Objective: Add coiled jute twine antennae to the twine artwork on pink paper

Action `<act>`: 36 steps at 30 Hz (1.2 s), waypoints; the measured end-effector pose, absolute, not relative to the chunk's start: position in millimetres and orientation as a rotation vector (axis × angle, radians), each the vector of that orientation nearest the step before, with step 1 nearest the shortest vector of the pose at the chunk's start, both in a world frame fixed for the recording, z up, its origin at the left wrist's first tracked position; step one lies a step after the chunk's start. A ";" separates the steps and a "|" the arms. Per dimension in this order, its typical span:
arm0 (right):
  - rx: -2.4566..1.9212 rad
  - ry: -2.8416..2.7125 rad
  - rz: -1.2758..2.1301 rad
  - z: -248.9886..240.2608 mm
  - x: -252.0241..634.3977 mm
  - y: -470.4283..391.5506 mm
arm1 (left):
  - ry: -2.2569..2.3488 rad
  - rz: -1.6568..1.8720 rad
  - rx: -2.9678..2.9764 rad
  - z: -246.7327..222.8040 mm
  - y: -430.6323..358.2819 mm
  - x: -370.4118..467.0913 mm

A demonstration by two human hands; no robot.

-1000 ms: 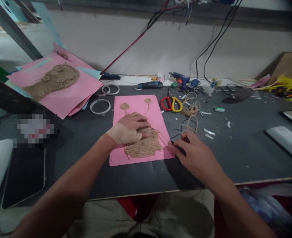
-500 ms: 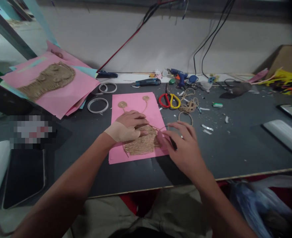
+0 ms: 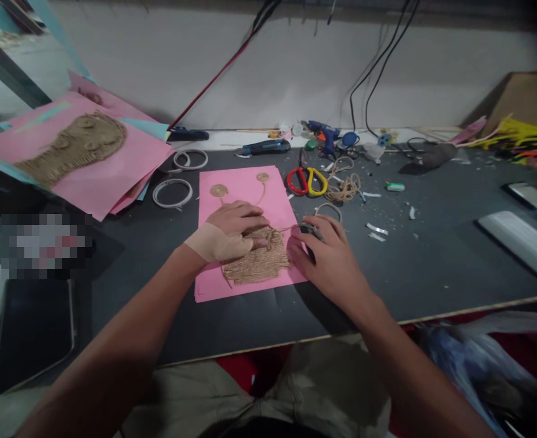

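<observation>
Twine (image 3: 257, 267) lies on pink paper (image 3: 241, 179) near the front edge of the bench (image 3: 433, 261), beneath the left hand's (image 3: 234, 228) flat, open grip; the right hand's (image 3: 335, 261) grip is half-curled, its hold unclear.

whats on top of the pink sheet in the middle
On the pink sheet lie a patch of twine rows and two twine coils. The left hand rests over the patch's upper left; what its palm covers cannot be seen.

We've a beige wrap (image 3: 214, 243) round our L hand (image 3: 243, 222) & wrist, forearms bare, plus khaki trousers (image 3: 200, 392) w/ creases & a dk top (image 3: 250, 428), blurred.
</observation>
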State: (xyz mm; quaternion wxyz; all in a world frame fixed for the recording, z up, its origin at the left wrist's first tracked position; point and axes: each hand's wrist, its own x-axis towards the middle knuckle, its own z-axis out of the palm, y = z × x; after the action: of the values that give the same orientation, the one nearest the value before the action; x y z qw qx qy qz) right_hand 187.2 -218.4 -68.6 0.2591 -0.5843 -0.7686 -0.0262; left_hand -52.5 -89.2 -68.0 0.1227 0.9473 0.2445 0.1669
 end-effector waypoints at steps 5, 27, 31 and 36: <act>-1.500 -2.076 0.016 -53.0 187.7 -208.7 | 0.656 0.506 2.768 -65.3 -90.2 -51.7; -1.500 -2.044 0.456 -38.9 204.8 -191.9 | 0.822 0.300 2.667 -58.9 -93.7 -48.9; -1.542 -1.976 0.349 -38.9 213.5 -196.4 | 0.834 0.287 2.654 -59.0 -92.7 -48.8; -1.488 -2.003 0.171 -29.5 229.7 -207.9 | 0.828 0.282 2.649 -58.3 -93.5 -49.6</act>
State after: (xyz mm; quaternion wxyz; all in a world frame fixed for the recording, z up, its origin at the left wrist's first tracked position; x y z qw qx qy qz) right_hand 229.7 -207.9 -29.5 0.3147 -0.5648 -0.7601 0.0649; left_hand -49.6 -93.5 -58.3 0.1750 0.9349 0.2922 0.0997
